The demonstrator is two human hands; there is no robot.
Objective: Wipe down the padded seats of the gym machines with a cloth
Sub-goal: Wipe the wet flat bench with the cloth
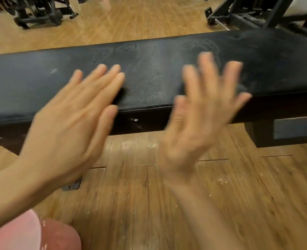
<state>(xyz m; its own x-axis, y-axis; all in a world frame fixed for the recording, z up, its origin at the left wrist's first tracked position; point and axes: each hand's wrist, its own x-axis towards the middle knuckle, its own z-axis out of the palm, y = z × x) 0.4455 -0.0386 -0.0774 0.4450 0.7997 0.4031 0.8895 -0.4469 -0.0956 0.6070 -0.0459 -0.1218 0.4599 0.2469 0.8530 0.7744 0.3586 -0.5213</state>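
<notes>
Two bare hands fill the foreground, both empty. The left hand (71, 127) lies flat with its fingers extended and held close together, fingertips over the near edge of the bench pad (158, 73); contact cannot be confirmed. The right hand (199, 112) is heavily blurred, fingers spread wide apart, raised in front of the pad's front edge and holding nothing. No cloth appears anywhere in view. A pink garment (31, 233) shows at the lower left corner.

Beneath the hands runs the wooden floor (167, 195), marked with pale specks. The pad spans the frame from left to right, just beyond the hands, on a dark frame (282, 132). Its black covering is pebbled, carries faint ring marks and small pale spots, and shows a glossy band near the middle.

Assessment: the pad appears firm with some give, and the textured vinyl should grip a cloth rather than let it slide. The bench looks heavy and fixed; it needs no holding, only downward pressure along its length.

Further gym machines (37, 13) stand well apart at the rear.
</notes>
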